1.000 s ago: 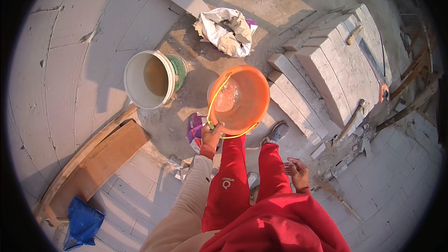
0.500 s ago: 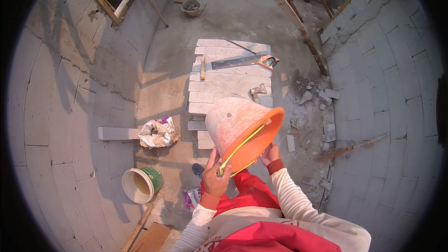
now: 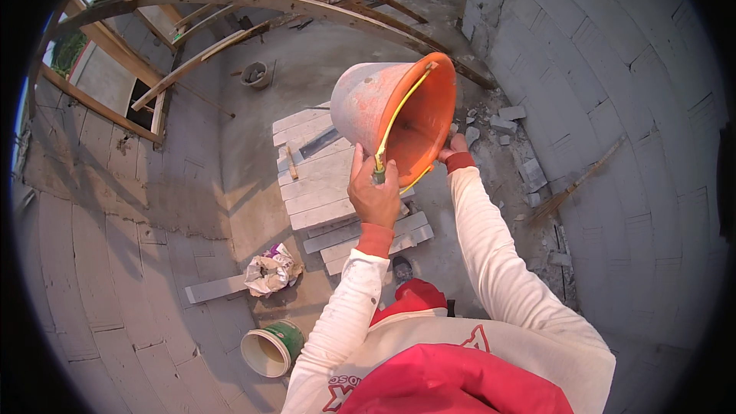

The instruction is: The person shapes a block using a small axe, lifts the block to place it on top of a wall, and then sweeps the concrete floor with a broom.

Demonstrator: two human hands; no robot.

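Note:
An orange bucket (image 3: 423,130), its outside crusted with pale mortar, is held up on its side before me, mouth facing right. My left hand (image 3: 373,193) grips the near rim beside the yellow handle (image 3: 399,113). At the bucket's right side, my right hand (image 3: 454,149) clasps the rim; some of its fingers are hidden. Beneath and beyond the bucket lies a stack of pale blocks (image 3: 322,198). On it rest a handsaw (image 3: 320,141), its handle hidden behind the bucket, and a small wooden piece (image 3: 291,162).
A green-and-white bucket (image 3: 268,351) and a crumpled bag (image 3: 271,270) stand at the left, a block (image 3: 217,289) beside the bag. Broken block pieces (image 3: 506,124) and a broom (image 3: 576,181) line the right wall. Wooden beams (image 3: 253,1) cross the far side; a small mortar tub (image 3: 256,75) sits beyond the stack.
Both hands have raised the orange bucket farther forward and turned its mouth more to the right, showing more of its inside. The view has swung toward the right.

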